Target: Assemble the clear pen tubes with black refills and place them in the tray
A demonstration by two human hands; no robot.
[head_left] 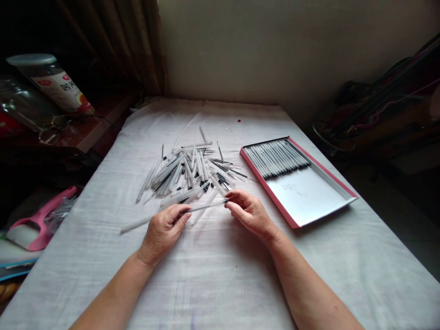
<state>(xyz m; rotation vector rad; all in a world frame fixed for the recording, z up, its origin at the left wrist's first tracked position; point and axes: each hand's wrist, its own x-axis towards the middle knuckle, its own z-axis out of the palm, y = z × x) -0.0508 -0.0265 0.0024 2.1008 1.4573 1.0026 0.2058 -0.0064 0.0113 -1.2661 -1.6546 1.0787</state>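
Between my two hands stretches a slim pen (208,206) with a pale barrel and a dark core. My left hand (164,231) is closed around its left part, thumb and forefinger pinching it. The fingertips of my right hand (250,214) close on its right end, where a small dark part shows. Just beyond the hands lies a loose heap of translucent pen barrels (170,176), thin dark refills (220,151) and small black caps (206,187). Another barrel (135,224) lies left of my left hand.
To the right, a shallow red-edged box (275,197) holds a row of pens (277,158) in its far half. A white cloth covers the table (220,284). Left of it are a jar (58,87) on a wooden surface and a pink-handled item (41,220).
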